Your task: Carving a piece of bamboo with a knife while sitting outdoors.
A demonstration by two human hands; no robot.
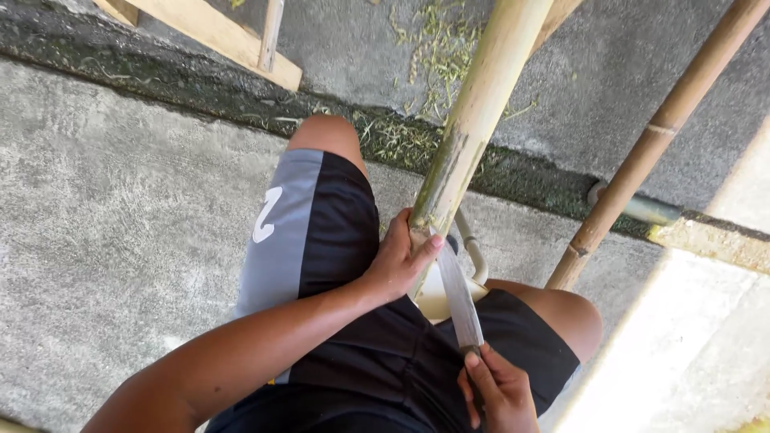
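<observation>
A thick pale bamboo pole (480, 104) runs from the top of the view down between my knees. My left hand (399, 258) grips its lower end, thumb resting against the pole. My right hand (497, 391) is closed on the handle of a long knife (459, 295). The flat grey blade points up and lies against the pole's end beside my left thumb. I sit on a white stool (437, 298), wearing black and grey shorts.
A thinner brown bamboo pole (650, 148) leans at the right. Wooden planks (215, 34) lie at the top left. Green shavings (433, 48) litter the concrete and a mossy gutter. A grey pipe (642, 208) sits at the right.
</observation>
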